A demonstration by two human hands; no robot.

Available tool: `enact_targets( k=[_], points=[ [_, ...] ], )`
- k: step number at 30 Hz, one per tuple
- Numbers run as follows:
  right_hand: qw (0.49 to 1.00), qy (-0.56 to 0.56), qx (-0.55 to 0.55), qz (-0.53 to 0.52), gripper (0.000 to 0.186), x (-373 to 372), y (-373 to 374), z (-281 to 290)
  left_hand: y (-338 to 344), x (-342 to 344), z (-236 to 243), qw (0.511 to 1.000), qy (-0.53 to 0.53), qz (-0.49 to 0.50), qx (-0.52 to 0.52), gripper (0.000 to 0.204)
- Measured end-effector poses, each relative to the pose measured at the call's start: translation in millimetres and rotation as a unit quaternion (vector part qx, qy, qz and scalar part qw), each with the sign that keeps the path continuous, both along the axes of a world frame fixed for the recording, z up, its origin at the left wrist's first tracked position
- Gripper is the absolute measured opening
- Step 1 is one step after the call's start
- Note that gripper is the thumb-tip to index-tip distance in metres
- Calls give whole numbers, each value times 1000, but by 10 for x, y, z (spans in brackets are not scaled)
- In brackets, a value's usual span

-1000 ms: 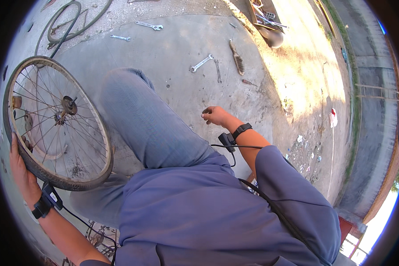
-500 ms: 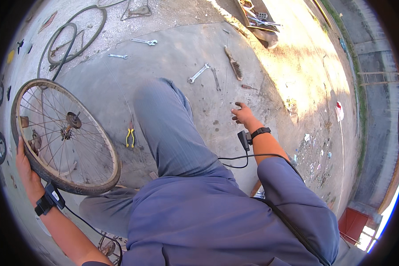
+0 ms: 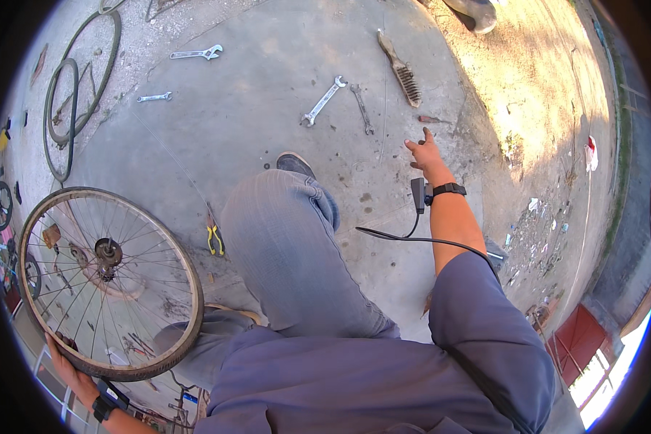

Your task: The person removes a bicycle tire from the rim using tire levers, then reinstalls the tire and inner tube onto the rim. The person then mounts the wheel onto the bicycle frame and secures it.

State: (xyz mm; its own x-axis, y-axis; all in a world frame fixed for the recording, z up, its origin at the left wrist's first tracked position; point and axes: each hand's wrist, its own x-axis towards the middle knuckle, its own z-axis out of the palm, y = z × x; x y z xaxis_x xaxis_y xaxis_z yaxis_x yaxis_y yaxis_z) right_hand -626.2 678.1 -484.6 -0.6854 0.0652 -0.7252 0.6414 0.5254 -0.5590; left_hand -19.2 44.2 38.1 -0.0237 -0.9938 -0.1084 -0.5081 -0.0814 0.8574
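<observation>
A bicycle wheel (image 3: 108,253) with a dark tyre and rusty hub leans at my left side. My left hand (image 3: 72,370) is closed around its rim and tyre at the lower left. My right hand (image 3: 425,154) reaches forward with fingers apart and nothing in it. Just beyond its fingertips lies a small red-handled tool (image 3: 431,119). A wire brush (image 3: 400,70) with a wooden handle lies a little farther off. Left of that are a dark wrench (image 3: 363,108) and a shiny open-end wrench (image 3: 323,101).
Yellow-handled pliers (image 3: 215,237) lie between the wheel and my knee. An adjustable wrench (image 3: 197,53) and a small wrench (image 3: 155,97) rest farther forward. Bicycle tyres (image 3: 112,61) lie at the far left. Scattered litter (image 3: 535,231) covers the ground at right.
My right hand has moved forward and right, closer to the red-handled tool. The wheel, still in my left hand, sits lower in view. The view has shifted, and the tool box has left it.
</observation>
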Motion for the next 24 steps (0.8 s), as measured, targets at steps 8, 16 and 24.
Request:
enact_targets(
  k=[8, 16, 24],
  points=[
    [997, -73, 11, 34, 103, -490, 202, -724, 339, -356, 136, 997, -82, 9, -5, 33],
    [983, 34, 48, 173, 87, -1281, 1051, -2648, 753, -947, 58, 993, -88, 71, -41, 26],
    [996, -60, -46, -50, 15, -1013, 1059, -2376, 851, -1157, 50, 998, -45, 42, -13, 28]
  ],
)
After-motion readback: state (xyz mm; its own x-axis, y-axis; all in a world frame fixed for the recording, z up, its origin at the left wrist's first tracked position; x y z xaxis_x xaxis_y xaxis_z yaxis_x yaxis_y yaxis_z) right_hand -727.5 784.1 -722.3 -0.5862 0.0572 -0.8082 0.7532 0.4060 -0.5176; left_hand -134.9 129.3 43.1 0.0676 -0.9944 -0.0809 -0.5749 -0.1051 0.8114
